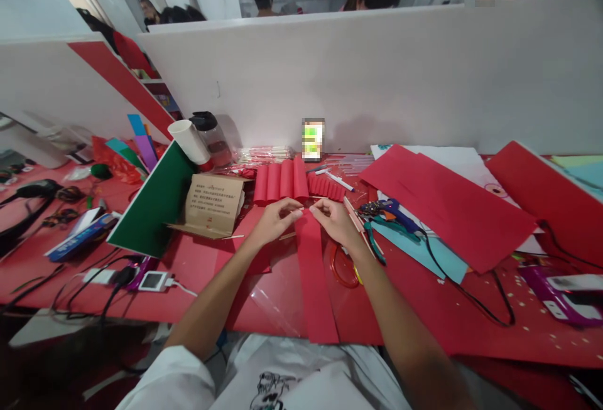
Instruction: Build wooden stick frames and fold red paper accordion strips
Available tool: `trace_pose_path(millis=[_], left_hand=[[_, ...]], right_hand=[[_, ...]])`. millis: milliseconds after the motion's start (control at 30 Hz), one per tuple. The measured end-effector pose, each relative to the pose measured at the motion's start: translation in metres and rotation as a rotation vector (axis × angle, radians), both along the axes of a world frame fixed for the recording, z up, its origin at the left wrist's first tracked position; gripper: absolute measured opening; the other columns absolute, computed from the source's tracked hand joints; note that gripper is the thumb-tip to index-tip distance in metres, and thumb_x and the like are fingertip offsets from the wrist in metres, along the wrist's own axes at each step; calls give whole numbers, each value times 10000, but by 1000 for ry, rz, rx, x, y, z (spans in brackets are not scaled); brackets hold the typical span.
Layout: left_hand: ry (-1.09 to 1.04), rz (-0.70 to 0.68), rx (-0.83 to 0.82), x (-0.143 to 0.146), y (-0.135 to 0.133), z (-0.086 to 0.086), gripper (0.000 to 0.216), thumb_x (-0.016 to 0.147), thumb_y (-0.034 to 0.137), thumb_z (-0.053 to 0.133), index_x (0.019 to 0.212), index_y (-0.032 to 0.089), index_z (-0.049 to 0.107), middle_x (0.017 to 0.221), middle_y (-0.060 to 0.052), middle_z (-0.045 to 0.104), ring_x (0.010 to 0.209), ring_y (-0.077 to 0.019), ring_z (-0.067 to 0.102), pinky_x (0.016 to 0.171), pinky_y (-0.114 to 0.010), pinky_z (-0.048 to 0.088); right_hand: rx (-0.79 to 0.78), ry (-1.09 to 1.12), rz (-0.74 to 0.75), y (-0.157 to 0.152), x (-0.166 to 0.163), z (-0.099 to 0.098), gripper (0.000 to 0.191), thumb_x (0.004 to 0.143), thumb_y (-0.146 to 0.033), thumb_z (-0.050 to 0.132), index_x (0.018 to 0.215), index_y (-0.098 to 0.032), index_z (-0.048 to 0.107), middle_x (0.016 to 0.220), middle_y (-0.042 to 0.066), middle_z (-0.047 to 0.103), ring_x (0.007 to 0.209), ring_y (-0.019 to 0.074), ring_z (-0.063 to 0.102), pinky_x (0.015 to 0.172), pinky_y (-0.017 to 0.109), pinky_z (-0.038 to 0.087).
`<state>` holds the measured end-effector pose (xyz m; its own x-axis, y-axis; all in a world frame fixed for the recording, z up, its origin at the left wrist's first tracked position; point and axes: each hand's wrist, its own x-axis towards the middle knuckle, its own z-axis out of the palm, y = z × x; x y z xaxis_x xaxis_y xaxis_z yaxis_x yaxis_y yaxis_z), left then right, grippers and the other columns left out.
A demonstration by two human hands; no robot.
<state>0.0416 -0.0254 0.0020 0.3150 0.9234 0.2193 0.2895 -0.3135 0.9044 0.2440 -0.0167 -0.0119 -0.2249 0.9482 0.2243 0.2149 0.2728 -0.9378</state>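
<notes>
Seen from the head camera, a person in a white shirt (282, 375) sits at a red-covered table (198, 306), both forearms angled forward and inward until the hands nearly meet. The left hand (279, 220) arches palm-down, its fingers curled and bent toward the thumb, the tips pinching the far end of a long strip of red paper (315, 287). The right hand (333, 218) mirrors it from the other side, fingers bent inward, thumb and forefinger closed on the same end; exactly how each fingertip sits is too small to tell. The strip lies between the forearms and runs back to the table's near edge. Just beyond the hands stand four red paper rolls (281, 182) in a row, with smaller red rolls (326, 186) beside them. Orange-handled scissors (344, 270) lie near the right forearm, and a blue glue gun (400, 215) rests farther right. A cardboard box (211, 206) sits left of the rolls.
</notes>
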Motion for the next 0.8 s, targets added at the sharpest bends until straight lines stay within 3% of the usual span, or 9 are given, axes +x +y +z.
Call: trace_pose_path(millis=[167,367,800], left_hand=[[-35,63,-17,7,-1,-3,240,839,381,687,856,142,702,797,-41,714,720,-154,621,695,-259,467],[-137,14,-121,5,0,0,329,822,450,686,767,126,678,665,-6,626,599,-112,517,601,-237,413],[-33,16,-87,5,-2,5,311,870,423,599,793,132,674,673,6,587,617,-116,477,605,-236,367]], right_hand=[[32,63,8,-1,-4,-1,180,868,-374,641,850,-195,654,865,39,700,820,188,652,766,315,506],[9,185,8,0,-3,-1,212,796,-387,736,898,-208,687,922,59,731,866,201,696,803,341,558],[-45,187,15,0,-3,-1,240,776,-367,754,949,-209,702,979,72,748,892,207,714,812,348,575]])
